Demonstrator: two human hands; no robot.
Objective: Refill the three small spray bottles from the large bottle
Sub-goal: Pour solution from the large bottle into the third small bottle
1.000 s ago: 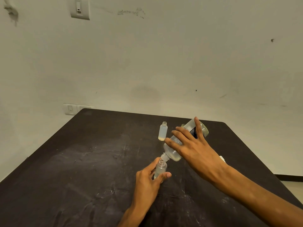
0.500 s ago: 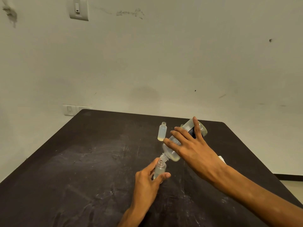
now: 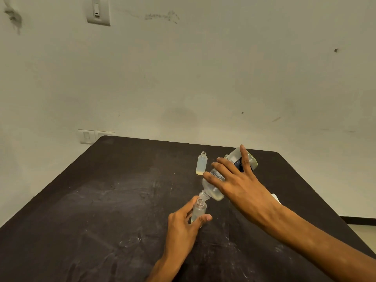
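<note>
My right hand (image 3: 238, 184) grips the large clear bottle (image 3: 213, 190), tilted neck-down to the left, its mouth touching the open top of a small clear bottle (image 3: 198, 210). That small bottle stands on the black table (image 3: 101, 200), held by my left hand (image 3: 183, 226) between thumb and fingers. A second small uncapped bottle (image 3: 201, 163) stands upright farther back, with a little yellowish liquid at its bottom. Just the neck of a third small bottle (image 3: 226, 156) peeks out behind the large bottle.
A white object (image 3: 276, 198) lies on the table, mostly hidden behind my right forearm. The table's far edge meets a pale wall with a socket plate (image 3: 87, 136) at the left corner and a switch (image 3: 98, 11) higher up.
The large bottle has stayed tipped over the small bottle, with both hands almost still. Only the view has drifted slightly.
</note>
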